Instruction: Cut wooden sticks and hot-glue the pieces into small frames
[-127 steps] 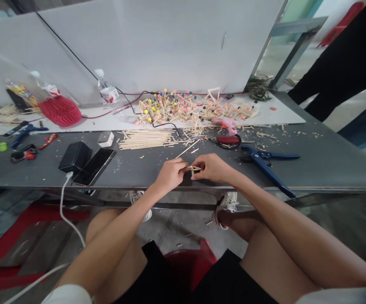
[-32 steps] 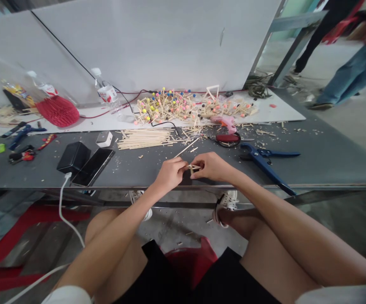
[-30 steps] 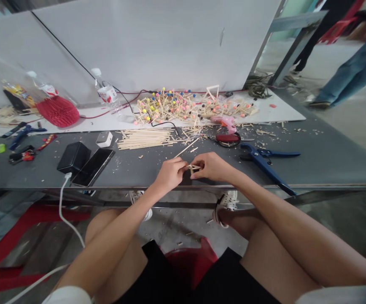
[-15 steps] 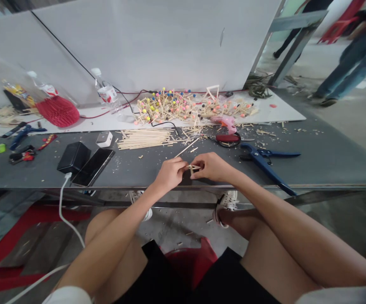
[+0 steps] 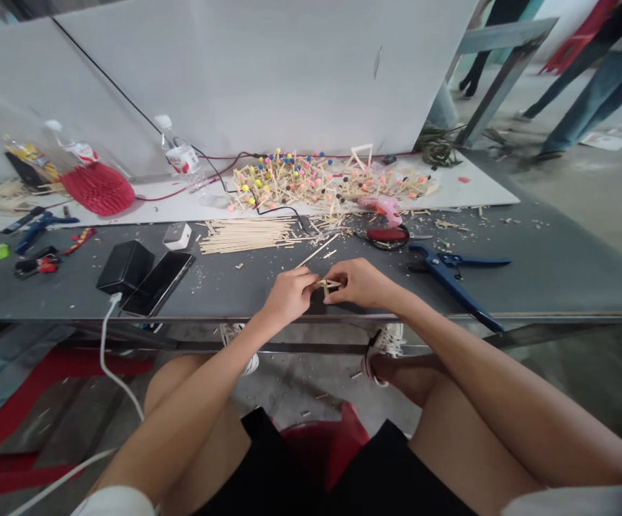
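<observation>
Near the front edge of the dark table, my left hand (image 5: 289, 292) and my right hand (image 5: 362, 284) meet fingertip to fingertip. Between them is a small frame of pale wooden sticks (image 5: 327, 286), partly hidden by the fingers. My left hand pinches its left side; the right thumb and fingers close on its right side. One loose wooden stick (image 5: 319, 250) lies slantwise just beyond my left hand. Farther back rests a bundle of long wooden sticks (image 5: 249, 236). Behind that spreads a heap of stick pieces with coloured balls (image 5: 289, 179).
Right of my hands lie blue cutters (image 5: 451, 283) and red-handled scissors (image 5: 389, 234), with a pink glue gun (image 5: 383, 208) behind. To the left are a phone (image 5: 159, 283), a black block (image 5: 126, 266) with a white cable (image 5: 104, 351), and a white cube (image 5: 177, 236). People stand at far right.
My hands and the stick frame stay in nearly the same place. In the background at right, the people's legs have shifted.
</observation>
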Demonstrator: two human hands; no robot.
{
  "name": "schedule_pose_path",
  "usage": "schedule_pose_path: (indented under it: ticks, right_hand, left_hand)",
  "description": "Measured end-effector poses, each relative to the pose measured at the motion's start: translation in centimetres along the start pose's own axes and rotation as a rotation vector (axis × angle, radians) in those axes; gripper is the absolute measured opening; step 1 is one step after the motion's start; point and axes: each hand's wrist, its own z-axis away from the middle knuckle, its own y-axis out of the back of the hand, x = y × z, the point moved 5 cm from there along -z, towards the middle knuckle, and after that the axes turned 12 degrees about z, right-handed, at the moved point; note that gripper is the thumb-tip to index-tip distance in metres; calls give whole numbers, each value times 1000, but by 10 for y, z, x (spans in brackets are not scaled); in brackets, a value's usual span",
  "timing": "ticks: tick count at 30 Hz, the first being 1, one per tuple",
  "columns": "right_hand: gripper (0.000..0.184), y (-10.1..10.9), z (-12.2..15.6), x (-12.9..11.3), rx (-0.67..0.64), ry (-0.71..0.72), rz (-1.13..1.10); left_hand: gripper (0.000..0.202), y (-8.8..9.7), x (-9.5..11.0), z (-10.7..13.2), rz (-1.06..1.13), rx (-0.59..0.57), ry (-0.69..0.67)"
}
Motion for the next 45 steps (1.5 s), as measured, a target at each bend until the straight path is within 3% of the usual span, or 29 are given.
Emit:
schedule_pose_path:
  ticks: [13,45]
  right_hand:
    - [28,1,-1,-1,2,9,28]
    - [28,0,-1,0,-7,-5,9]
  left_hand:
    - [13,3,-6,-1,53,-4,70]
    - [20,0,-1,-1,-33,-45,-21]
